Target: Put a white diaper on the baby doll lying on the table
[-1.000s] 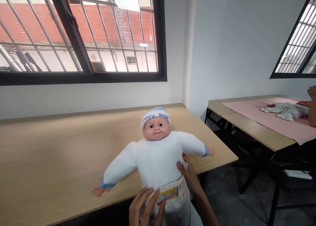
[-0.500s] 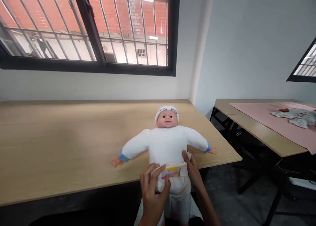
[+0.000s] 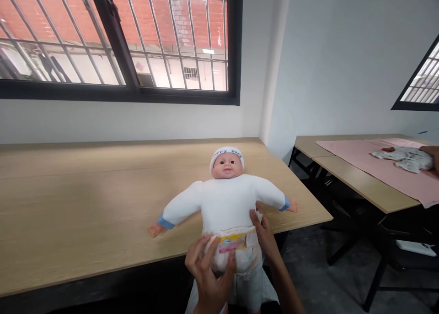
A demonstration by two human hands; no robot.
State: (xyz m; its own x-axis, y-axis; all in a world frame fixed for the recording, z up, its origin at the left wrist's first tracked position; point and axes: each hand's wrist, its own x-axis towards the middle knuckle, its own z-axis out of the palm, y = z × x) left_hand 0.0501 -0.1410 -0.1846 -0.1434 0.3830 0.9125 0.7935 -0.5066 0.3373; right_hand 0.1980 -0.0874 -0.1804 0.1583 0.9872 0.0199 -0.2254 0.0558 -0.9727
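Observation:
A baby doll [image 3: 228, 199] in a white top with blue cuffs and a white headband lies on its back at the table's near edge. Round its hips is a white diaper [image 3: 236, 261] with a yellow and pink front strip; a white tape lies across the strip's right end. My left hand [image 3: 209, 270] grips the diaper's left front, thumb and fingers bent and apart against it. At the doll's right waist, my right hand [image 3: 264, 234] pinches a white side flap of the diaper. Its other fingers are partly hidden behind the flap and the doll.
The wooden table [image 3: 85, 204] stands under a barred window [image 3: 181, 44]. A second table [image 3: 370, 188] to the right bears a pink cloth [image 3: 353, 160] and patterned baby clothing [image 3: 408, 158]. Another person's arm [image 3: 432, 153] reaches in at the right edge.
The view has shifted slightly, so the doll appears a little further left. My left fingers have shifted slightly on the diaper; my right hand keeps its pinch. Another person's arm has appeared at right.

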